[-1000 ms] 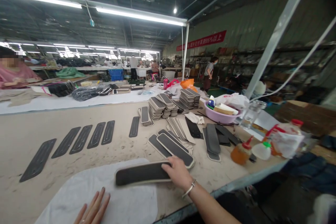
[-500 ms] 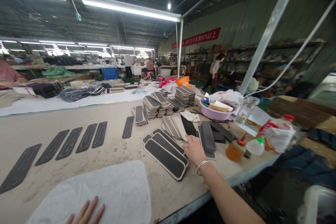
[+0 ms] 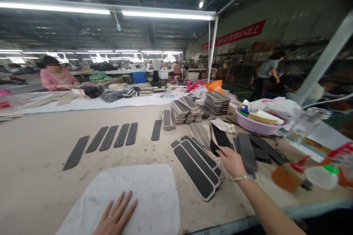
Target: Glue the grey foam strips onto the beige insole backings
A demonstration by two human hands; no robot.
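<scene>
Tan tabletop | left hand: open, flat on white sheet | right hand: pinching black strip

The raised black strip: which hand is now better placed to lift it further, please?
Probably the right hand: its fingers pinch the near end of the black strip. The left hand lies flat on the white cloth, farther away.

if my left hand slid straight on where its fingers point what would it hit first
Beyond the white cloth, your left hand would probably meet the lone dark strip first, though the slanted view leaves that line uncertain.
</scene>
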